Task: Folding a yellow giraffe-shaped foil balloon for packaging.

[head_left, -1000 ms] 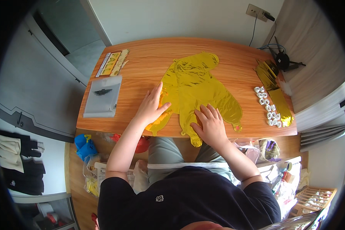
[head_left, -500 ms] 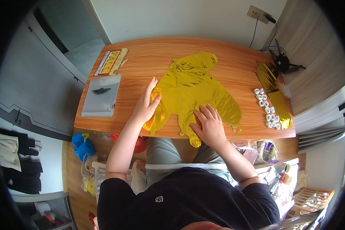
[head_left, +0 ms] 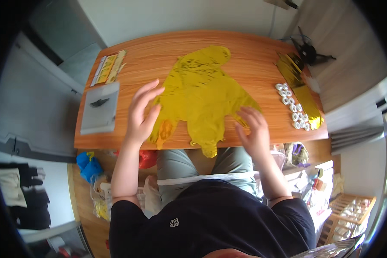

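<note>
A flat, uninflated gold foil balloon (head_left: 204,94) with several rounded lobes lies across the middle of the table, its surface creased near the top. One short lobe hangs a little over the front edge, in front of my lap. At its left side, my left hand (head_left: 142,114) hovers with fingers spread, holding nothing. My right hand (head_left: 254,131) is raised by the lower right lobe, partly covering it. Its fingers are apart and slightly blurred, with nothing in them.
Small white rolls (head_left: 293,108) and folded gold foil (head_left: 307,101) lie at the right, near a black antenna device (head_left: 308,52). At the left are a translucent case (head_left: 99,120) with dark slim pieces and yellow printed packets (head_left: 106,71). The wooden table's front edge (head_left: 172,146) faces my lap.
Both hands have lifted off the foil and moved apart, left hand leftward, right hand rightward. The foil's lower lobes have been spread into a different lay. The whole view has shifted slightly.
</note>
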A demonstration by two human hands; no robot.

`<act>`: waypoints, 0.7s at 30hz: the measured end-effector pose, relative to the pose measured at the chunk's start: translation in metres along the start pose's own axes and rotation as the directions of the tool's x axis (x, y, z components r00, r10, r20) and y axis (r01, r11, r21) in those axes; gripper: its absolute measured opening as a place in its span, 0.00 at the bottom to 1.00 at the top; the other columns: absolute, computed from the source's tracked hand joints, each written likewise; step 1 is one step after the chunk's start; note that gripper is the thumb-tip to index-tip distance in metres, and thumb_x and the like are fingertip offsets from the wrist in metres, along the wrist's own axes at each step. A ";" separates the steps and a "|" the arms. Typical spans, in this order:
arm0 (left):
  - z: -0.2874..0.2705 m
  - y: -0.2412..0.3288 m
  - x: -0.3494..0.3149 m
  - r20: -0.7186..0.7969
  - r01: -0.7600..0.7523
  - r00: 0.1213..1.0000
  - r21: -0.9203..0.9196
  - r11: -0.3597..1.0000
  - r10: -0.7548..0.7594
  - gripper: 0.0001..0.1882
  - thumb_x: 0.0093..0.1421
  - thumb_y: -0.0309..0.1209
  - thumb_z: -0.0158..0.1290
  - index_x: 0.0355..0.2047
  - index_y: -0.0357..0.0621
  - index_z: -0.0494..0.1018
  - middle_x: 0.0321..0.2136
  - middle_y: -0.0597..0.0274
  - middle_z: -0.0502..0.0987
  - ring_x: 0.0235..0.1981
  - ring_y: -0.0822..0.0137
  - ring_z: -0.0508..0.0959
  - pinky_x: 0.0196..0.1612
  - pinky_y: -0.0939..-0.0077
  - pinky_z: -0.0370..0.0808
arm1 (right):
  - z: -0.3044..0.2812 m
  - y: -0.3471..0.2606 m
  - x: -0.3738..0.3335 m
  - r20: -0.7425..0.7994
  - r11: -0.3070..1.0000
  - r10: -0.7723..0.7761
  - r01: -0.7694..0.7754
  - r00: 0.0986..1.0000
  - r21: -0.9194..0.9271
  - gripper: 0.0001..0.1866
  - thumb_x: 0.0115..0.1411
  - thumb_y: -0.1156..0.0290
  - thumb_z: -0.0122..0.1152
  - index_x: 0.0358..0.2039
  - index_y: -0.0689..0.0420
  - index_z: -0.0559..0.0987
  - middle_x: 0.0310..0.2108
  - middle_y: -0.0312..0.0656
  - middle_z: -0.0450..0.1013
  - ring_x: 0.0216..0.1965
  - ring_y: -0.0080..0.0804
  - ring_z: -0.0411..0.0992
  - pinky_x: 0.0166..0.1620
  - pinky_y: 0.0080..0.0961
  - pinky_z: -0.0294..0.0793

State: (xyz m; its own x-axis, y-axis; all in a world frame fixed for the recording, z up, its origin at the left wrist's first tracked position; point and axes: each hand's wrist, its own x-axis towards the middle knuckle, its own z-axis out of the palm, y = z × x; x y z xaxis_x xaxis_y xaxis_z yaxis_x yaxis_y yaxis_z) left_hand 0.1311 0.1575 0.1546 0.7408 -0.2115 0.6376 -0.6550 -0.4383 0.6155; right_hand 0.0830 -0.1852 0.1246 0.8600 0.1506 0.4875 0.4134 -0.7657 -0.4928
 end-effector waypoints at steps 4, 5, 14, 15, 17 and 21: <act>-0.004 0.114 -0.009 0.073 -0.125 0.948 -0.809 0.574 0.309 0.35 0.73 0.57 0.41 0.60 0.38 0.74 0.63 0.40 0.70 0.64 0.48 0.70 0.67 0.56 0.64 | -0.067 0.082 -0.015 -0.237 0.970 0.106 -0.152 0.966 -0.187 0.12 0.61 0.76 0.65 0.45 0.61 0.82 0.50 0.50 0.78 0.55 0.49 0.75 0.59 0.39 0.72; 0.006 0.120 -0.009 0.077 -0.117 0.940 -0.842 0.526 0.334 0.35 0.73 0.57 0.41 0.60 0.38 0.74 0.63 0.40 0.70 0.64 0.48 0.70 0.67 0.56 0.64 | -0.092 0.113 -0.026 -0.336 0.945 0.185 -0.261 0.924 -0.197 0.11 0.63 0.74 0.65 0.45 0.61 0.82 0.49 0.50 0.79 0.53 0.48 0.76 0.57 0.38 0.73; 0.035 0.211 0.004 0.308 0.040 0.804 -0.881 0.472 0.508 0.32 0.72 0.51 0.46 0.71 0.50 0.62 0.74 0.70 0.56 0.78 0.55 0.37 0.73 0.41 0.46 | -0.213 0.288 -0.088 -0.397 0.873 0.280 -0.403 0.874 -0.273 0.09 0.63 0.73 0.65 0.43 0.61 0.84 0.45 0.46 0.81 0.46 0.42 0.79 0.50 0.31 0.77; 0.047 0.215 0.013 0.314 0.046 0.792 -0.886 0.462 0.524 0.32 0.72 0.51 0.46 0.71 0.50 0.62 0.74 0.70 0.56 0.78 0.55 0.37 0.73 0.41 0.46 | -0.219 0.295 -0.091 -0.346 0.879 0.281 -0.385 0.895 -0.282 0.09 0.63 0.74 0.65 0.43 0.61 0.84 0.46 0.47 0.81 0.47 0.43 0.79 0.51 0.32 0.77; 0.072 0.226 0.033 0.313 0.001 0.763 -0.876 0.482 0.566 0.39 0.69 0.54 0.50 0.73 0.49 0.57 0.75 0.67 0.52 0.78 0.54 0.38 0.74 0.44 0.46 | -0.217 0.311 -0.086 -0.260 0.932 0.243 -0.300 0.934 -0.205 0.10 0.62 0.75 0.65 0.43 0.62 0.84 0.48 0.48 0.80 0.48 0.45 0.78 0.53 0.33 0.76; 0.177 0.232 0.087 0.001 -0.209 0.766 -0.946 0.249 0.643 0.43 0.68 0.69 0.36 0.57 0.45 0.78 0.67 0.35 0.64 0.70 0.43 0.61 0.71 0.48 0.50 | -0.220 0.313 -0.091 -0.157 0.927 0.286 -0.315 0.945 -0.204 0.15 0.57 0.70 0.71 0.44 0.58 0.85 0.48 0.46 0.80 0.50 0.44 0.77 0.57 0.36 0.75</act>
State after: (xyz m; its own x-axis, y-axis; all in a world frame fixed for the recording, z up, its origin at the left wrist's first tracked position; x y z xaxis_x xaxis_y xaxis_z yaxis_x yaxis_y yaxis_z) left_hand 0.0703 -0.1176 0.2709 0.1462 -0.4443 0.8838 -0.4591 0.7609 0.4585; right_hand 0.0686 -0.5762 0.0843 0.8844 -0.1750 0.4327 0.0515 -0.8848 -0.4630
